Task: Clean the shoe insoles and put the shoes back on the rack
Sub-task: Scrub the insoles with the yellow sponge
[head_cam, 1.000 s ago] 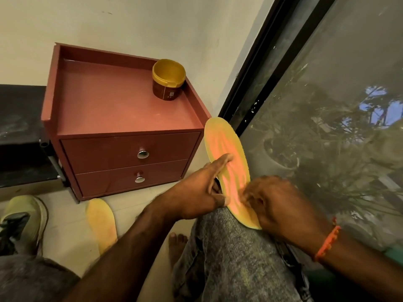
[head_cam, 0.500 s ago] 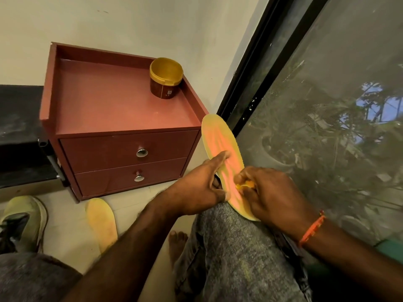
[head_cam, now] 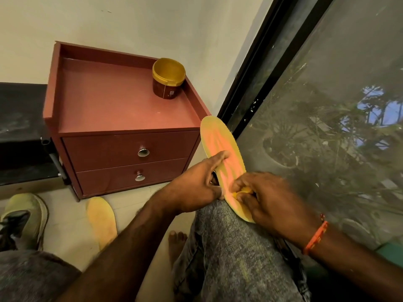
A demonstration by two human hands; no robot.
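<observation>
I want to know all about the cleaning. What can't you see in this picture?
All head view:
- Small yellow thing in the right hand: fingers cover most of it, so what it is stays unclear.
- Insole heel end: under the right hand.
- Left hand fingers: behind the insole.
- Shoe: cut off by the left edge.
- Tub label: too small to read.
- Rack: none in view.

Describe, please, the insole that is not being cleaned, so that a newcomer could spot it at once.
Start at the red two-drawer cabinet against the wall. On the pale floor just in front of it lies a yellow insole, flat and untouched, right of the greenish shoe. The other insole is propped on a knee between both hands.
</observation>
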